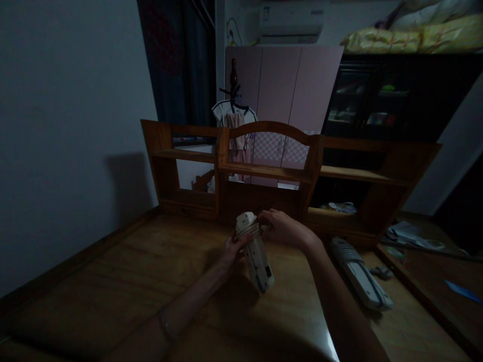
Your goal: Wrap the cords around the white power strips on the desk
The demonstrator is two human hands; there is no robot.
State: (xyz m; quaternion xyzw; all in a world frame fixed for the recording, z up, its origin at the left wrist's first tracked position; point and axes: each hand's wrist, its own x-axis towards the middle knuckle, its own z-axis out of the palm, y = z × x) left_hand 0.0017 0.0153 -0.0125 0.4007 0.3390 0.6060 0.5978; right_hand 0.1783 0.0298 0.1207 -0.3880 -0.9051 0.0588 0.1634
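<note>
A white, long plastic device, shaped like a remote control or power strip, is held tilted above the wooden desk. My left hand grips its left side near the top, fingers curled round it. My right hand is closed on its upper end, where something like a cord or band is wound around it. The room is dim, so fine detail is hard to make out.
A second long white device lies on the desk to the right. A wooden shelf unit stands along the desk's back edge. Papers lie at the far right. The wall runs close along the left.
</note>
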